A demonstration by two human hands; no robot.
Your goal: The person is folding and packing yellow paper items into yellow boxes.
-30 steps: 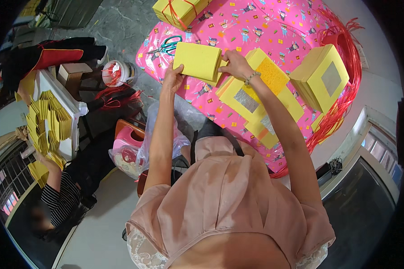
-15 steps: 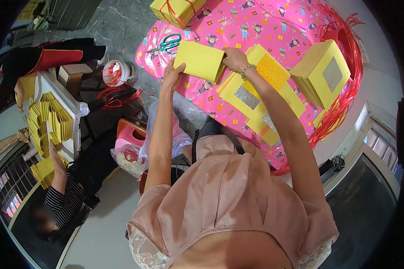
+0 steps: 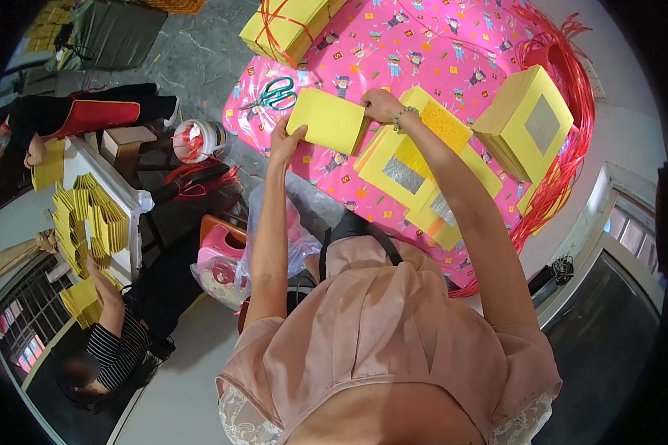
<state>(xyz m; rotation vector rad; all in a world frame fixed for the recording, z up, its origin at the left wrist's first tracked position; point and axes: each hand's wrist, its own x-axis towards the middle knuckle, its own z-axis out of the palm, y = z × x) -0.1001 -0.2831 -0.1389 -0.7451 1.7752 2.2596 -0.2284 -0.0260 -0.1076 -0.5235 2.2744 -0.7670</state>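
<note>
Yellow paper stack (image 3: pixel 326 122) sits over the pink tablecloth (image 3: pixel 382 67), right of the scissors (image 3: pixel 278 95). The left hand (image 3: pixel 283 142) grips its left edge, thumb on top. It looks light, flexible and apt to slide apart, so opposite edges seem the best hold. At the right edge, the right hand's (image 3: pixel 382 106) fingers curl; whether they pinch paper, I cannot tell.
</note>
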